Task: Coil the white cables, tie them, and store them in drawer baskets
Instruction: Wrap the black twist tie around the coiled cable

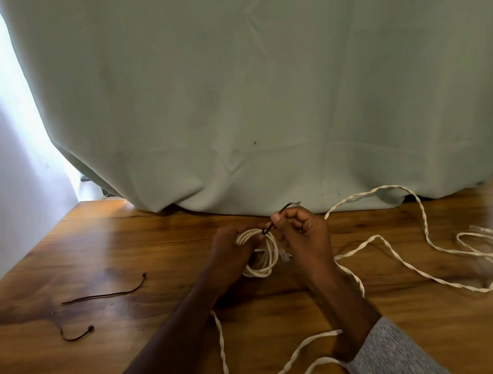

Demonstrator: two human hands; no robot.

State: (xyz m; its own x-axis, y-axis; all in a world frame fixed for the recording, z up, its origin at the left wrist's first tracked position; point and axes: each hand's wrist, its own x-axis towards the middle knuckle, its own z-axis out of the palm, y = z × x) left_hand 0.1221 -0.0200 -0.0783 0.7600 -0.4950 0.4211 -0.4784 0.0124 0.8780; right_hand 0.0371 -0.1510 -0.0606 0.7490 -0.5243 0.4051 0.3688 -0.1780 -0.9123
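Observation:
A coiled white cable (267,256) hangs between my hands above the wooden table (133,338). My left hand (231,250) grips the coil's left side. Pinched in my right hand (304,232) is a thin black tie (276,218) that wraps the top of the coil, its free end sticking up to the right. Loose white flat cables (402,267) trail in loops across the table to the right and toward me under my forearms.
Two spare black ties (107,293) (77,334) lie on the table to the left. A pale green curtain (259,93) hangs along the table's far edge. A white wall stands at the left. No drawer baskets are in view.

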